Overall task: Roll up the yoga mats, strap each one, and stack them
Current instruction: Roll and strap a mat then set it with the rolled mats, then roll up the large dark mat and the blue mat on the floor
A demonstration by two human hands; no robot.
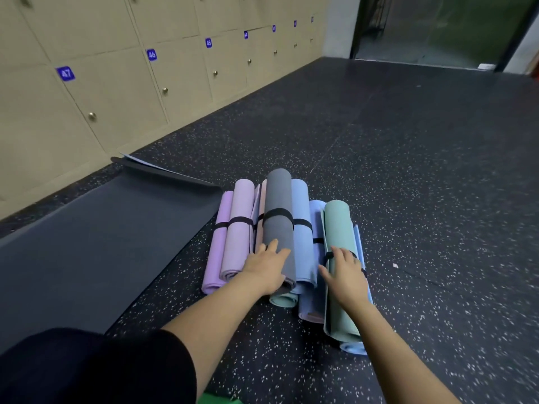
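Several rolled yoga mats with black straps lie side by side on the speckled floor. A grey roll (278,217) lies on top of the pile, between a pale lilac roll (237,231) and a blue roll (303,228). A purple roll (217,249) is at the far left. My left hand (267,268) rests with straight fingers on the near end of the grey roll. A green roll (338,228) lies at the right on another blue mat (313,301). My right hand (344,272) lies on the green roll over its black strap (329,255), fingers spread.
A dark grey mat (87,243) lies unrolled flat to the left, its far end curled up by the wall. Numbered beige lockers (116,83) line the left wall. Dark speckled floor (423,170) stretches ahead and right toward a glass doorway (437,30).
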